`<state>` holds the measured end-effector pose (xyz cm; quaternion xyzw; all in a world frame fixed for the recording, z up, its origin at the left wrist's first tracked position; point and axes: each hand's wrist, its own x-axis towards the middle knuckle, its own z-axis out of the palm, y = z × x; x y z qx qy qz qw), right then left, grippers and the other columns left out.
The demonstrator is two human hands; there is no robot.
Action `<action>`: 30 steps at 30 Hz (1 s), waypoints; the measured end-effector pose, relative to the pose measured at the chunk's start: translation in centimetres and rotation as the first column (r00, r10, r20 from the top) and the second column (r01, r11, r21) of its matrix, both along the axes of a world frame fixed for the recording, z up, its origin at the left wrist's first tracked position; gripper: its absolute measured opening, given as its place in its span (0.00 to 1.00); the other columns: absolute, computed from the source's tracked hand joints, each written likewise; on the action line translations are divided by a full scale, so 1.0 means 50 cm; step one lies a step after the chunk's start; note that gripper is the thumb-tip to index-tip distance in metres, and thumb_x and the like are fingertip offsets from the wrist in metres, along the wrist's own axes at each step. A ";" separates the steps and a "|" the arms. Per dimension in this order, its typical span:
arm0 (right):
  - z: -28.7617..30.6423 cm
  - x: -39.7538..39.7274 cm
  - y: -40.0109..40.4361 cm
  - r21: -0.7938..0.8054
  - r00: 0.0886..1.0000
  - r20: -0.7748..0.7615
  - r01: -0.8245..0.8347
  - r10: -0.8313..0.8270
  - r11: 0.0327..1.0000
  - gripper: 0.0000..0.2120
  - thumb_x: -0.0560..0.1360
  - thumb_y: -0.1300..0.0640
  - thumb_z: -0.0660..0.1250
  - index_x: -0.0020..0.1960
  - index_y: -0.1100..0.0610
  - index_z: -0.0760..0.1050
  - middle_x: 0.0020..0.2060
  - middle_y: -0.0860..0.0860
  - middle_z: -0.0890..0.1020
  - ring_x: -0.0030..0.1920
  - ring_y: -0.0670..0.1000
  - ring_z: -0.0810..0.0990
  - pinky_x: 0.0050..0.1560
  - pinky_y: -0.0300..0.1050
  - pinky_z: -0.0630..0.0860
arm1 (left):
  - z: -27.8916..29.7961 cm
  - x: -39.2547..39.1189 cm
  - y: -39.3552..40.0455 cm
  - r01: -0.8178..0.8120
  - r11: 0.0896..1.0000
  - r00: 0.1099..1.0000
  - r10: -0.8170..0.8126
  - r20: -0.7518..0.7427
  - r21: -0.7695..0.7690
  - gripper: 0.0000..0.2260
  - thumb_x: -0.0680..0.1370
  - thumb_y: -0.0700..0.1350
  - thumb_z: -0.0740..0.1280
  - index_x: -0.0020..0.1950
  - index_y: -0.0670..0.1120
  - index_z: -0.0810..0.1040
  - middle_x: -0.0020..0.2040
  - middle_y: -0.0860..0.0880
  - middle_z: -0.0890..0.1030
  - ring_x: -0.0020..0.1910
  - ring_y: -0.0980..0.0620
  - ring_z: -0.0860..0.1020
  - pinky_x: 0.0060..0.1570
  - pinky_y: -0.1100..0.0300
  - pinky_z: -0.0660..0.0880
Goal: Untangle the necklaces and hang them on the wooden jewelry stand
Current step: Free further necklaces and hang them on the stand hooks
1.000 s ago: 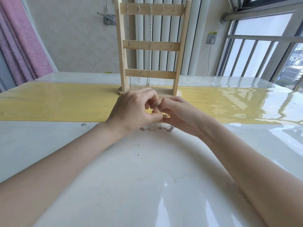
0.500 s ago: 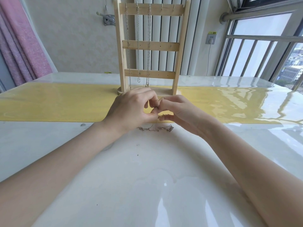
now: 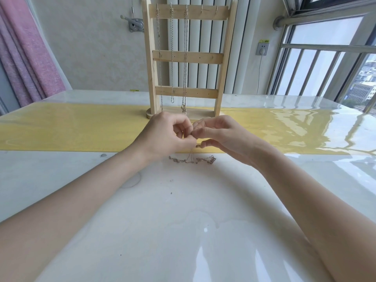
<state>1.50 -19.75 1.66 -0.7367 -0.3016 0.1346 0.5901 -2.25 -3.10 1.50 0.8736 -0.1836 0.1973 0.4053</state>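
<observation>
A tangled chain point(image 3: 198, 145) is pinched by left hand point(image 3: 168, 137) and right hand point(image 3: 221, 137); its tail is draped on the surface point(image 3: 183, 220).

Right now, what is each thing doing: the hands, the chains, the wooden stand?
Left hand: fingers curled, pinching the tangled chain.
Right hand: pinching the same chain at a small knot.
Tangled chain: partly lifted, the rest lying on the white table.
Wooden stand: upright on the yellow strip.
Hung necklaces: three, dangling from the top hooks.
Two right-hand hooks: empty.
</observation>
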 end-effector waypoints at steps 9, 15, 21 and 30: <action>-0.009 -0.002 0.015 0.069 0.987 0.112 0.109 -0.116 0.992 0.09 0.75 0.65 0.64 0.37 0.60 0.74 0.35 0.46 0.75 0.41 0.49 0.73 0.47 0.46 0.72 | -0.005 0.001 -0.023 -0.021 0.920 0.977 -0.064 -0.204 -0.391 0.03 0.63 0.44 0.66 0.32 0.46 0.75 0.24 0.57 0.73 0.24 0.60 0.67 0.27 0.69 0.66; -0.011 -0.005 0.017 0.132 0.985 0.090 0.132 -0.145 0.982 0.10 0.76 0.62 0.64 0.36 0.60 0.74 0.34 0.46 0.76 0.41 0.50 0.73 0.46 0.47 0.69 | -0.006 -0.002 -0.031 -0.016 0.896 0.987 -0.058 -0.153 -0.444 0.04 0.63 0.45 0.65 0.33 0.45 0.74 0.24 0.56 0.73 0.24 0.60 0.67 0.27 0.69 0.66; 0.007 -0.008 0.006 0.206 0.986 0.061 0.140 -0.156 0.968 0.07 0.73 0.62 0.70 0.36 0.56 0.80 0.34 0.42 0.79 0.39 0.44 0.75 0.44 0.42 0.71 | 0.004 0.001 -0.016 -0.012 0.929 0.996 -0.022 -0.087 -0.371 0.07 0.68 0.42 0.69 0.32 0.47 0.72 0.24 0.58 0.71 0.25 0.60 0.66 0.29 0.69 0.65; 0.001 -0.007 0.007 0.057 0.980 0.130 0.145 -0.152 0.988 0.08 0.73 0.64 0.70 0.45 0.71 0.79 0.37 0.47 0.76 0.35 0.45 0.73 0.39 0.37 0.71 | -0.003 0.006 -0.009 -0.046 0.992 0.998 0.052 0.045 -0.117 0.06 0.62 0.46 0.67 0.29 0.49 0.71 0.30 0.61 0.74 0.30 0.53 0.72 0.31 0.69 0.66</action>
